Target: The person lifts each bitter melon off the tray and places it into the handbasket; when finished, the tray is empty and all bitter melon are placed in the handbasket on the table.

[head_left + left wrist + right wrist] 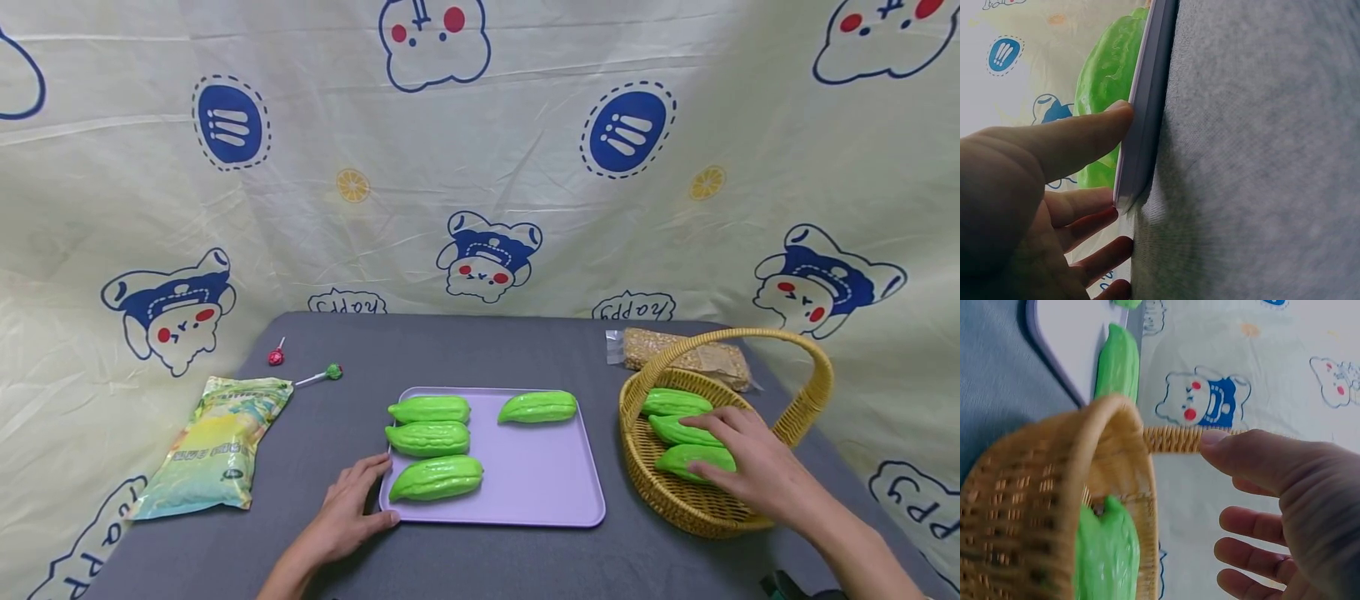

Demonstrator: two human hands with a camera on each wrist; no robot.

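Observation:
At the left edge of a lilac tray (536,492), my left hand (347,510) touches the rim near the front corner. Its thumb (1094,134) lies straight against the side of the tray, with loosely spread fingers below. Three glossy green bitter melons (437,477) lie along the tray's left side; another bitter melon (537,407) sits at its back right. Over the wicker basket (645,479) hovers my right hand (750,462), fingers spread and nothing held. Beneath it, three bitter melons (677,402) are in the basket, partly hidden by the hand.
The basket's tall handle (813,392) arches over its right side. Behind it lies a clear bag of grain (678,354). A yellow-green packet (213,450) lies at the left, near a red lollipop (276,357) and a green lollipop (333,372). Patterned cloth hangs behind the grey table.

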